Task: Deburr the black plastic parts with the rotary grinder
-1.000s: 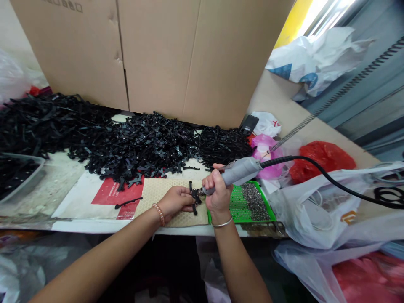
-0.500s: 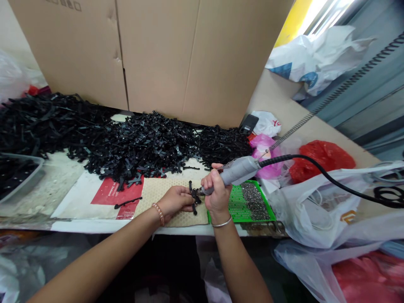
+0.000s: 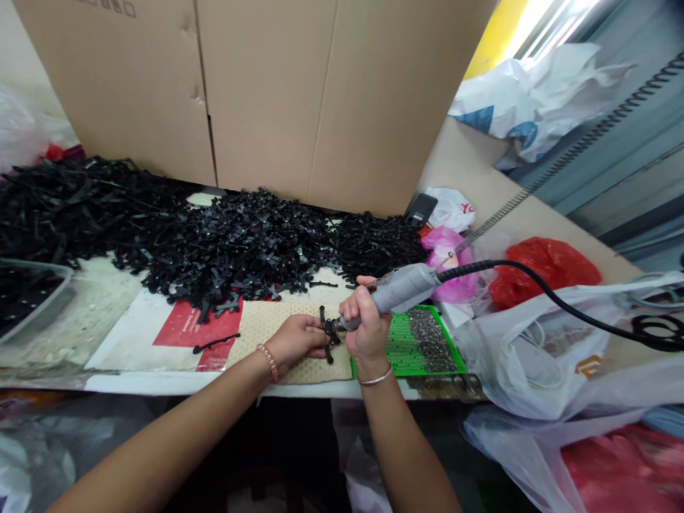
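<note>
My left hand (image 3: 299,340) pinches a small black plastic part (image 3: 329,354) with several arms, just above a tan textured mat (image 3: 256,320). Wrapped round a grey electric screwdriver (image 3: 409,286) is my right hand (image 3: 368,324). The tool leans down to the left, and its tip meets the middle of the black part; the exact contact is partly hidden by fingers. Beside my right hand lies a green perforated tray (image 3: 398,342) with many small metal screws (image 3: 430,342) heaped at its right side.
Heaps of black parts (image 3: 251,242) line the back of the table before a tall cardboard sheet (image 3: 267,92). One loose black strip (image 3: 216,343) lies left of the mat. A clear tub (image 3: 53,299) stands far left. A black cable (image 3: 556,299) and plastic bags (image 3: 534,363) occupy the right.
</note>
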The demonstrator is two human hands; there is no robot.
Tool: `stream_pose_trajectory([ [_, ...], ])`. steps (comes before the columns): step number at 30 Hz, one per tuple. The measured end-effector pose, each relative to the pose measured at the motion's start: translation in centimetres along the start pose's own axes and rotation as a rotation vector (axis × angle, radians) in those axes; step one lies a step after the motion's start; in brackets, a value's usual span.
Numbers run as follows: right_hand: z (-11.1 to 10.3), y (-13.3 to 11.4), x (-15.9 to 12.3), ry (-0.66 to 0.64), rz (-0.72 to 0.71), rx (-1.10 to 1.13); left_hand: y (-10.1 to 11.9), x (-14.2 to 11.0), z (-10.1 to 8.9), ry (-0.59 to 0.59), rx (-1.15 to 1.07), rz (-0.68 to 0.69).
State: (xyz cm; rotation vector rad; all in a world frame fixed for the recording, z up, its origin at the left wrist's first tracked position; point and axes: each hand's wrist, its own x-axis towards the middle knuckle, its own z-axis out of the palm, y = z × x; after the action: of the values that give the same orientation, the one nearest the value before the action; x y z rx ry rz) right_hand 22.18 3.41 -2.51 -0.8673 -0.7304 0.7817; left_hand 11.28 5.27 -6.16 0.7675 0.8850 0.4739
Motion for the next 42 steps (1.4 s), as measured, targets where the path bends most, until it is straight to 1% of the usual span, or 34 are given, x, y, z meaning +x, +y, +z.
stream_pose_trajectory([
  [4, 0.0, -0.1, 0.1, -0.004, -0.014, -0.026, 0.1, -0.1, 0.0, 0.002, 0.002, 0.006],
  [16, -0.2, 0.0, 0.0, -0.01, -0.023, 0.011, 0.1, -0.2, 0.2, 0.001, 0.0, -0.002],
  [24, -0.2, 0.3, 0.0, -0.018, -0.014, -0.015, 0.1, 0.0, 0.1, 0.002, 0.004, 0.001],
  [27, -0.2, 0.4, 0.0, -0.046, -0.021, -0.043, 0.1, 0.0, 0.1, 0.004, 0.0, -0.003],
  [30, -0.3, 0.5, 0.0, -0.103, -0.011, -0.044, 0.2, 0.0, 0.2, 0.03, 0.005, -0.018],
  [38, -0.9, 1.5, 0.7, -0.25, 0.066, -0.074, 0.0, 0.8, 0.0, 0.025, 0.035, -0.047],
  [40, -0.8, 1.2, 0.9, -0.257, 0.099, -0.094, 0.2, 0.7, 0.2, 0.028, 0.043, -0.042],
  [42, -0.3, 0.1, 0.8, -0.208, 0.122, -0.153, 0.6, 0.0, 0.8, 0.034, 0.046, -0.038],
])
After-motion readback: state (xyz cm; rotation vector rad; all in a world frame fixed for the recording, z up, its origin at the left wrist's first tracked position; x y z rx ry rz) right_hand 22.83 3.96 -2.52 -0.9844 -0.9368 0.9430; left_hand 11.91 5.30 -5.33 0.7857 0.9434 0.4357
